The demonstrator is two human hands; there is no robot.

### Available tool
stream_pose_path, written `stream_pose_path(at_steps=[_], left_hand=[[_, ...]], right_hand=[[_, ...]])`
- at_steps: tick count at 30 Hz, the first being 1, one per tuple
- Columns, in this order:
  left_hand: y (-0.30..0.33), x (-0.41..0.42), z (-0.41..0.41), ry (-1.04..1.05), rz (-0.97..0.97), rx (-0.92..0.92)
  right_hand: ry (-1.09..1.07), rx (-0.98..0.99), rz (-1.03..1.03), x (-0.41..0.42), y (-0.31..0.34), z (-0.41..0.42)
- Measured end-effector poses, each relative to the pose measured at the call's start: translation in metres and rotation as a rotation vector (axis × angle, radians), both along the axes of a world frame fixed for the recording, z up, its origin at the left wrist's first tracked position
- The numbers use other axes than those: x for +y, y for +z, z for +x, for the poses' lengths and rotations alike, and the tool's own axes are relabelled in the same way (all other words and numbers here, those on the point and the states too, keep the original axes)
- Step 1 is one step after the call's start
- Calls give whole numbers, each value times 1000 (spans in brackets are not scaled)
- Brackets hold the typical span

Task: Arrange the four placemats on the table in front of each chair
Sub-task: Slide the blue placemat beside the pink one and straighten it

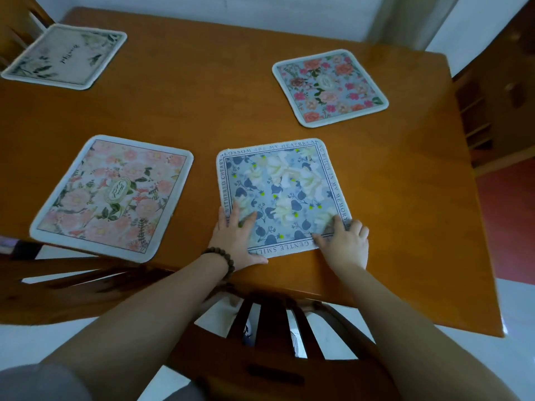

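Note:
Four placemats lie flat on the wooden table (231, 105). A blue mat with white flowers and a text border (282, 186) sits at the near edge, right above a chair back. My left hand (238, 238) rests flat on its near left corner, fingers spread. My right hand (346, 244) presses its near right corner, fingers apart. A pink floral mat (113, 195) lies to the left near the front edge. A blue mat with red roses (330, 86) lies at the far right. A cream mat with green leaves (65, 55) lies at the far left.
A wooden chair back (278, 319) stands tucked under the near edge between my arms. Another chair (58, 273) is at the near left, one (17, 21) at the far left and one (486, 91) at the right. White floor shows below.

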State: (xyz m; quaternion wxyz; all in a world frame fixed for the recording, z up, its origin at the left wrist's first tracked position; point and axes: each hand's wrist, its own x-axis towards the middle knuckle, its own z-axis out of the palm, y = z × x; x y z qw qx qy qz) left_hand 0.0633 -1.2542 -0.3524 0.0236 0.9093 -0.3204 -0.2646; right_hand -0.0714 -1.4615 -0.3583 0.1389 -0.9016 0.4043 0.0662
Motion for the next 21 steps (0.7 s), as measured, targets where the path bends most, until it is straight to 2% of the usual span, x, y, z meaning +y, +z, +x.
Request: stream_pose_path(at_steps=[3,8,13,17,21], left_hand=[[2,12,13,45,-61,16],[4,14,34,84,-88,-181],[0,15,46,179,-87,-201],[-3,15,35,258,-127,-170],[-6,7,5,348,-176,-128]], right_hand=[[7,-25,-28,16,-2,-16],[29,-48,-50,55,-1,-28],[135,-122,-71,89,-5,-34],[105,-240,-58,62,-4,-22],[177,-258,31,2,-4,17]])
